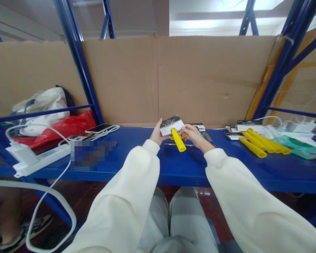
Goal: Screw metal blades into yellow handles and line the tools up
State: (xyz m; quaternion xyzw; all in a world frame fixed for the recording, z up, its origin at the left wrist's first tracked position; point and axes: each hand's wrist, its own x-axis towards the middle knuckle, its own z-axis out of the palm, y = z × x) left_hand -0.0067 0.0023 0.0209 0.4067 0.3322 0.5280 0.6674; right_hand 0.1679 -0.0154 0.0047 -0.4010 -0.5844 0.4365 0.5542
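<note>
Above the middle of the blue table, my left hand (pixel 157 133) grips the left side of a black-and-white packaging card (pixel 171 126). A yellow tube (pixel 178 141) sticks out from the front of the card and points down towards me, its open end nearest. My right hand (pixel 195 136) is closed at the card's right edge beside the tube, with a bit of yellow showing by the fingers. Just behind and below my hands, a thin metal tool (pixel 170 144) lies partly hidden on the table.
Several yellow tubes (pixel 262 143) lie at the right, near more cards (pixel 249 125) and a green packet (pixel 298 146). A white power strip (pixel 46 158), cables and a phone (pixel 97 128) are at the left. Cardboard (pixel 200 80) walls the back of the blue table (pixel 137 161).
</note>
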